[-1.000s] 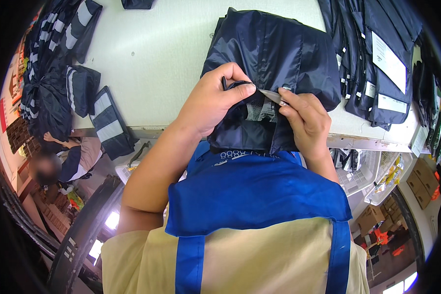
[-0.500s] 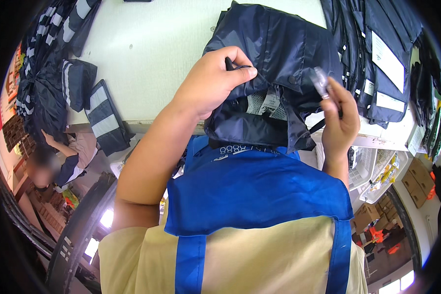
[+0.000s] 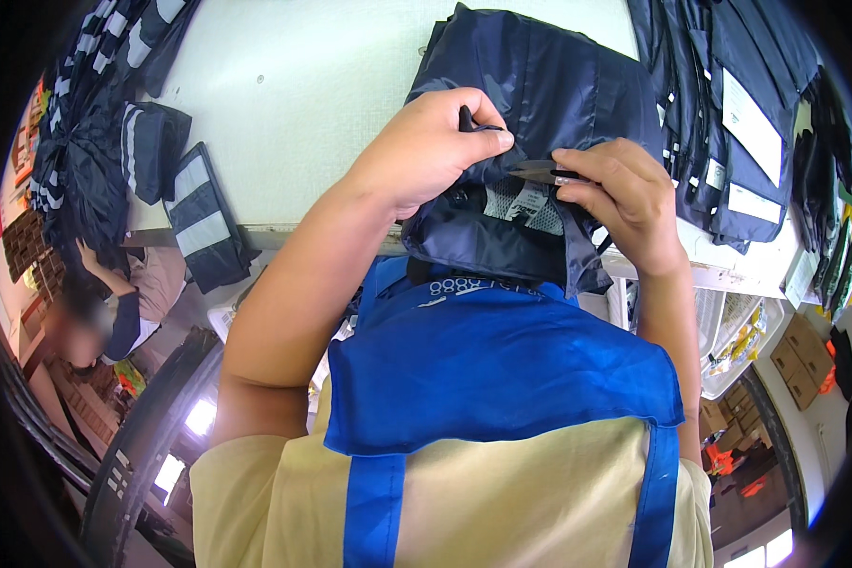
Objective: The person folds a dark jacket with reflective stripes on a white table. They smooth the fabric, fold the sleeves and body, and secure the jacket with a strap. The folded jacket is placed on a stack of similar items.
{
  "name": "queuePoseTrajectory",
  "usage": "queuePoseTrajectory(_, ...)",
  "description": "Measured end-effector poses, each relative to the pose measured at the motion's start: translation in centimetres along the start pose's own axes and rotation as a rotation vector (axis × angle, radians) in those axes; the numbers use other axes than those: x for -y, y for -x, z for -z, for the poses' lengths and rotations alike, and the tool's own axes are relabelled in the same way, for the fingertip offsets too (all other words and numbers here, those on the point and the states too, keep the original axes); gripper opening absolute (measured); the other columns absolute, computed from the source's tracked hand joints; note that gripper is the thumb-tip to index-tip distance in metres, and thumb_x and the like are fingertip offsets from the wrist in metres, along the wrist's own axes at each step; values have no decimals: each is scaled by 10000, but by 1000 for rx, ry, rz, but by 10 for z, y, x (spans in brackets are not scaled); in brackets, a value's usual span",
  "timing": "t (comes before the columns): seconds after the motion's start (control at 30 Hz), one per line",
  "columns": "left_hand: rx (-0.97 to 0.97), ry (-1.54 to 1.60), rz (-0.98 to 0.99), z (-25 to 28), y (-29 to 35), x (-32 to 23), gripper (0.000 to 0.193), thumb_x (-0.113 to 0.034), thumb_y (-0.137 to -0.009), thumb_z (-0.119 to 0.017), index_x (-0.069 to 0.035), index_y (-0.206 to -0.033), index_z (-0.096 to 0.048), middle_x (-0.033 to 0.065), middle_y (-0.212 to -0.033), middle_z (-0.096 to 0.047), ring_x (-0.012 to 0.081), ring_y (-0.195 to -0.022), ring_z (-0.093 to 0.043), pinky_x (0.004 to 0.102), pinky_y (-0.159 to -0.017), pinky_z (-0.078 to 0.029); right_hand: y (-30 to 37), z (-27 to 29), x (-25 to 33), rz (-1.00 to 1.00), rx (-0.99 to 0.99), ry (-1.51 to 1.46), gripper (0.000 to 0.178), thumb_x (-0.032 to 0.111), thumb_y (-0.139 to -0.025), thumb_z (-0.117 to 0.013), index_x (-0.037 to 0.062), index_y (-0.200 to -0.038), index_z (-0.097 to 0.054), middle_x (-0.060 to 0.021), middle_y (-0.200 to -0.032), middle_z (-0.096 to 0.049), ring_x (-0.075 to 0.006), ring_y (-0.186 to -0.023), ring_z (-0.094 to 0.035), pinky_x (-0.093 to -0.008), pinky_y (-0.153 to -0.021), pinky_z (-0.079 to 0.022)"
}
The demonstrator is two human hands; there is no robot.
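Observation:
A dark navy jacket [image 3: 540,76], shiny and folded, lies on the white table against my blue apron. A pale label [image 3: 528,204] and grey mesh lining show at its opening. My left hand [image 3: 445,142] is closed, thumb and fingertip pinching the jacket's edge; a black strip or cord end sticks up between the fingers. In my right hand [image 3: 625,194] is a pair of small thread snips [image 3: 537,171], gripped between thumb and fingers. The blades point left, close beside the pinched fabric. Whether they touch it, I cannot tell.
Stacked dark garments with white labels [image 3: 753,128] lie on the right of the white table [image 3: 284,114]. Dark pieces with grey stripes [image 3: 204,227] lie at the left edge, where another person [image 3: 142,293] sits. White baskets [image 3: 724,331] stand below right.
My right hand has moved left and turned, bringing the snips from the jacket's right side to the pinched edge. My left hand keeps its pinch. The view has shifted slightly.

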State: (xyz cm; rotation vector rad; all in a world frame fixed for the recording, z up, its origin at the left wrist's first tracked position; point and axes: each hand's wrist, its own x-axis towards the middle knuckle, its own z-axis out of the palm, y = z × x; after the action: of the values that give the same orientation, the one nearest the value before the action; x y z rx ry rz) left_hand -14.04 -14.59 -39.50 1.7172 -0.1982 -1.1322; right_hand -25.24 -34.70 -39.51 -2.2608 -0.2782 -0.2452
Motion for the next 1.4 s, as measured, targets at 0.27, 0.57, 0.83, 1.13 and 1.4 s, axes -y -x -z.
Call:
queuePoseTrajectory(0.27, -8, -46, -26, 2, 0, 0, 100, -125, -838, -666, -34, -862, -635, -26, -770, -547, 73, -735, -450, 222, -692, -362, 19, 2, -9, -347, -193, -318, 377, 94, -724, -772, -13, -1066, -655, -37, -839, -629, -97, -716, -566, -230, -648, -449)
queuePoseTrajectory(0.57, -44, -69, -14, 2, -1, 0, 107, -130, -832, -671, -32, -847, -631, -19, -783, -558, 77, -750, -456, 233, -706, -372, 29, -4, 64, -642, 80, -51, 386, 125, -666, -795, 9, -870, -488, -123, -720, -517, -241, -613, -523, -315, -617, -470)
queuePoseTrajectory(0.83, -72, -198, -144, 3, 10, -13, 94, -111, -844, -658, -30, -867, -617, -7, -813, -591, 68, -777, -524, 209, -729, -417, 40, 17, 27, -1155, -287, -948, 160, 27, -755, -570, 133, -843, -488, 70, -646, -430, -35, -495, -380, -182, -449, -261)
queuePoseTrajectory(1.13, -74, -32, -219, 11, 19, -30, 123, -89, -889, -625, -25, -986, -585, -13, -853, -616, 33, -751, -552, 180, -687, -446, 35, 13, 14, -1272, -456, -1207, 206, 26, -769, -515, 73, -963, -569, 47, -692, -539, -21, -478, -455, -159, -412, -336)
queuePoseTrajectory(1.4, -142, -167, -268, 4, 62, -11, 297, -70, -785, -726, -9, -1025, -563, 2, -869, -618, 55, -791, -559, 211, -728, -454, 61, 12, 0, -1105, -304, -1401, 121, 79, -855, -510, 59, -967, -551, -16, -774, -590, -41, -485, -454, -179, -409, -323)
